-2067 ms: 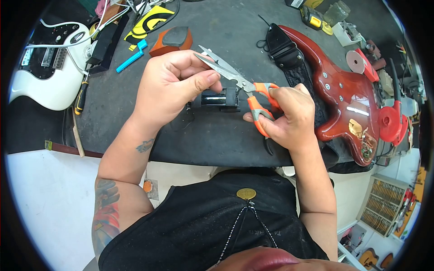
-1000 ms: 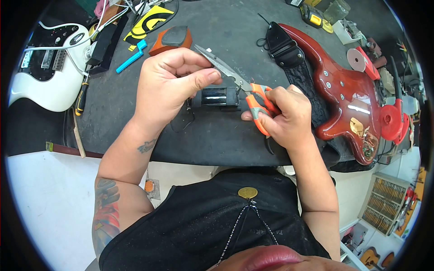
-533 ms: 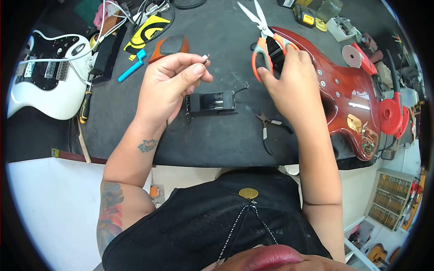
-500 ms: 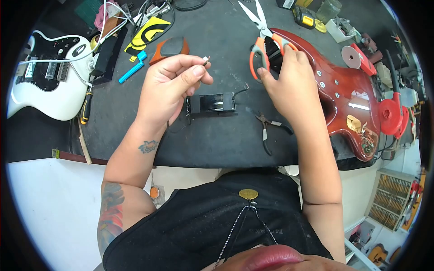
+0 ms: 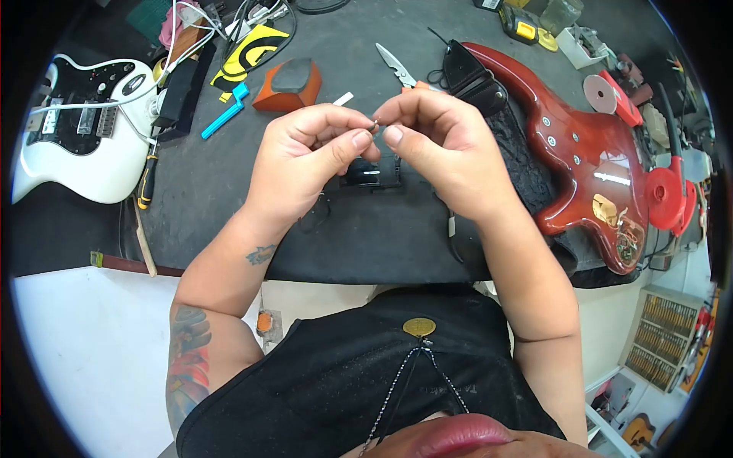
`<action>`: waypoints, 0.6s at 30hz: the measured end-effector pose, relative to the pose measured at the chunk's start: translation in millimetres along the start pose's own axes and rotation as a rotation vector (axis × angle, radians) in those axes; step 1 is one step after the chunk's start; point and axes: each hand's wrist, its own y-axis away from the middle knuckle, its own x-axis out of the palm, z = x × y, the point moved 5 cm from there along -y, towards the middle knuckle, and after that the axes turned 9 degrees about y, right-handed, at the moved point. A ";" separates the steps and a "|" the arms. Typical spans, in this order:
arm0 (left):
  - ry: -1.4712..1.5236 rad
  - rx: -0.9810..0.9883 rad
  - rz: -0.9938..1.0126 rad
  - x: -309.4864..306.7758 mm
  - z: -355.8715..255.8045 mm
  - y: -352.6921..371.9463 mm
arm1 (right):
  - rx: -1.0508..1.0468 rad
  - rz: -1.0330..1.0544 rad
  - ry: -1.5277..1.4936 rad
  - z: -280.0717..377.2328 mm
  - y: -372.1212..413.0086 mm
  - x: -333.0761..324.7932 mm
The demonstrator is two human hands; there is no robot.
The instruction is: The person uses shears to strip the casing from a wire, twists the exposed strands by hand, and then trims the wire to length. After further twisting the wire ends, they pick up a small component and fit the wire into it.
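My left hand (image 5: 317,153) is closed in a pinch on the end of a thin wire (image 5: 375,124) in front of me. Thumb and forefinger of my right hand (image 5: 447,149) meet the same tip from the other side. Below the fingers, partly covered by both hands, lies a small black rectangular box (image 5: 370,174) with a thin dark lead looping by my left wrist. A small white piece (image 5: 343,99) shows just beyond my left fingers. Orange-handled scissors (image 5: 398,69) rest on the table behind my right hand, their handles mostly hidden.
A red guitar body (image 5: 565,145) lies at right beside a black pouch (image 5: 469,76). Pliers (image 5: 452,227) are partly behind my right forearm. An orange-and-grey block (image 5: 289,85), a blue tool (image 5: 225,113) and a white guitar (image 5: 84,153) are at left.
My right hand has put the scissors down on the table and moved left to the wire tip. The red guitar and pouch have shifted slightly. My left hand has moved a little right.
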 end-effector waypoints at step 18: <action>0.254 -0.059 0.049 6.2 12.4 0.3 | -0.032 -0.100 0.042 -7.9 6.6 9.2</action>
